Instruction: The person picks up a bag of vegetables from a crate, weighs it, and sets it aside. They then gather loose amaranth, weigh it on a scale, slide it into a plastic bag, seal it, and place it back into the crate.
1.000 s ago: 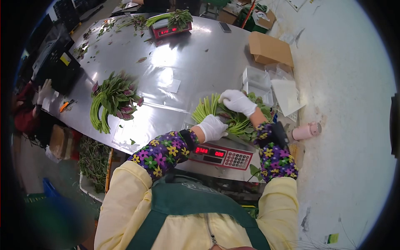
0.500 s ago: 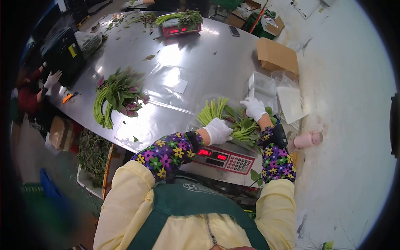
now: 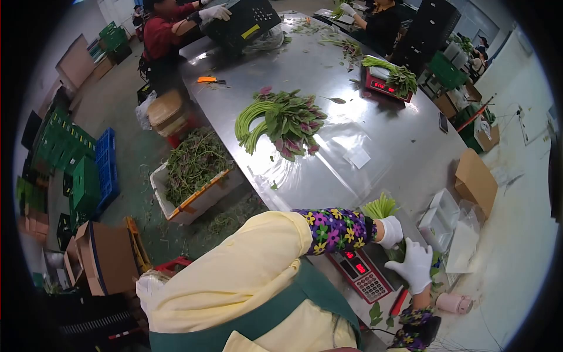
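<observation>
A bunch of leafy greens (image 3: 380,206) lies over the red-framed digital scale (image 3: 370,284) at the near right of the table, pale cut stems pointing away from me. My left hand (image 3: 389,232), in a white glove, is closed around the bunch's middle; its fingertips are partly hidden. Close beside it, my right hand (image 3: 415,267), also gloved, is open with thumb and fingers spread above the leafy end. Most of those leaves are hidden behind the hands. A red object (image 3: 400,301) and loose leaves (image 3: 376,315) lie beside the scale.
Green-and-purple leafy bundles (image 3: 287,120) lie mid-table; a second scale (image 3: 384,88) holds more greens. A co-worker tilts a black crate (image 3: 243,26) at the far left. Right are a white tray (image 3: 437,220), cardboard box (image 3: 474,182) and pink bottle (image 3: 454,303). An orange cutter (image 3: 206,79) lies left.
My view has swung left, showing more floor and crates. My right hand has come off the leaves toward me, fingers spread; my left stays at the bunch. The co-worker's black crate is now tilted.
</observation>
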`<state>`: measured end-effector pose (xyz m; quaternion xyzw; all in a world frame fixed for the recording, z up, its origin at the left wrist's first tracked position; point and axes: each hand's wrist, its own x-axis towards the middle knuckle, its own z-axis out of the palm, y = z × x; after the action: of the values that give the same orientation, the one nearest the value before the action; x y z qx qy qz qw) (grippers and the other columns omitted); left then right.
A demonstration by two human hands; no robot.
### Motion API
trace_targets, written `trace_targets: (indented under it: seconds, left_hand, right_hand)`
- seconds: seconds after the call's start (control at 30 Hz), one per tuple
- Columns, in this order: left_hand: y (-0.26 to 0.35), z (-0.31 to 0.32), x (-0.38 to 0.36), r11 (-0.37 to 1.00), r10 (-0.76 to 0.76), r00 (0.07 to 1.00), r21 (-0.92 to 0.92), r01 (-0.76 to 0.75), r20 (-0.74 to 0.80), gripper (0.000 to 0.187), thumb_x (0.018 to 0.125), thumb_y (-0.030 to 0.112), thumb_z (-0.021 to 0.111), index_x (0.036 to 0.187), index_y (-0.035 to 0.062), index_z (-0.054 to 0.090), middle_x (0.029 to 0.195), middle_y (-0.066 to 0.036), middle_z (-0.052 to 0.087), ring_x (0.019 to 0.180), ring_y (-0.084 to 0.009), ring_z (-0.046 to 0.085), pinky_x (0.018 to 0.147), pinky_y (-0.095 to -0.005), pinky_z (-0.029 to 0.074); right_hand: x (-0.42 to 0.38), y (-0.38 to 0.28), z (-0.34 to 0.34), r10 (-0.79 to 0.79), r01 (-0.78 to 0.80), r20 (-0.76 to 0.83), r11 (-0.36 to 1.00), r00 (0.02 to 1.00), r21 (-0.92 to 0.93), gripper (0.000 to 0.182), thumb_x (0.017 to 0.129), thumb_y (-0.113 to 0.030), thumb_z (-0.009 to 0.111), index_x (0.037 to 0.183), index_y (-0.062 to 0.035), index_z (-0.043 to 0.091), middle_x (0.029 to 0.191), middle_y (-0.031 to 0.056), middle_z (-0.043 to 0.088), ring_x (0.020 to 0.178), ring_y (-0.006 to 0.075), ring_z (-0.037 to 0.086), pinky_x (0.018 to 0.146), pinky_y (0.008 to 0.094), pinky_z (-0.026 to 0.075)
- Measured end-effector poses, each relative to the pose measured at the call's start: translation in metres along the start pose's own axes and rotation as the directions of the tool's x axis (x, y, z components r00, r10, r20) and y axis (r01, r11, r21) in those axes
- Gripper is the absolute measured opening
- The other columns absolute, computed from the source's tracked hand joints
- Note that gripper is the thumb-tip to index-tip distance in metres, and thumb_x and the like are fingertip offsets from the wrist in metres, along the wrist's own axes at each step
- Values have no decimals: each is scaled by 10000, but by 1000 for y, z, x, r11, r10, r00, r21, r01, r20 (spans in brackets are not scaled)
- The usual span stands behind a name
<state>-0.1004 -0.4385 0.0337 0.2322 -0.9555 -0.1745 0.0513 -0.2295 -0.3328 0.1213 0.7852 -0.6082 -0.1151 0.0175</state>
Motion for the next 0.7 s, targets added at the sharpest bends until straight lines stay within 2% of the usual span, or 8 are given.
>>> trace_targets:
  seconds: [0.13,0.27,0.33,0.43,0.57,0.6,0.63,0.7]
  left_hand:
    - [6,-6,-3,1000,-17,999,-14,17,50,323,775,433,639,839,132,736,811,-109,700,810,-320,675,704,-416,524]
    - [8,1,-12,999,-1,1000,-33,0,-9,342,775,433,655,786,98,723,744,-126,678,753,-332,666,664,-424,512]
    - [8,1,-16,1000,-19,999,-14,18,-30,358,776,441,656,778,89,720,725,-121,671,739,-327,664,659,-426,507]
    - [7,3,-17,999,-28,996,-37,25,-79,363,768,450,658,774,92,720,726,-121,671,739,-325,664,663,-425,508]
    - [4,4,-14,1000,-20,991,3,21,-131,367,748,474,668,769,113,732,705,-103,671,736,-308,667,634,-416,496]
    - [2,9,-13,1000,-6,986,18,9,-164,386,728,492,676,749,110,727,681,-97,662,703,-305,660,613,-417,481]
    - [2,10,-14,1000,-18,986,22,22,-165,386,728,492,676,749,110,727,681,-97,662,703,-305,660,613,-417,481]
    - [2,5,-19,999,-4,975,39,13,-224,391,726,497,675,731,109,722,669,-94,658,677,-301,654,602,-411,471]
  right_hand:
    - [-8,-30,19,154,-168,-104,975,983,-145,875,547,-402,852,1275,-85,486,1021,67,559,977,251,549,1002,457,354]
    - [-5,-21,54,176,-242,-269,941,947,-237,782,603,-339,831,1261,-84,496,969,55,545,929,244,547,981,436,362]
    - [-3,-28,31,285,-308,-207,947,936,-87,747,600,-325,833,1241,-104,521,964,55,534,932,243,539,975,434,356]
    - [-2,-14,35,172,-189,-169,978,970,-88,757,588,-331,839,1250,-136,527,986,58,528,955,246,527,977,446,343]
    - [-5,4,47,129,-144,-164,986,978,-80,840,562,-330,851,1300,-149,493,1288,121,498,1154,297,489,1036,549,289]
    - [-4,7,43,125,-127,-94,992,988,-21,826,582,-293,839,1315,-151,484,1295,110,524,1109,279,536,980,502,352]
    - [-4,12,45,112,-114,-99,993,989,-18,826,582,-293,839,1315,-151,484,1295,110,524,1109,279,536,980,502,352]
    - [-4,16,48,144,-133,-53,975,988,176,796,596,-253,822,1314,-163,490,1201,80,592,1009,261,590,907,436,394]
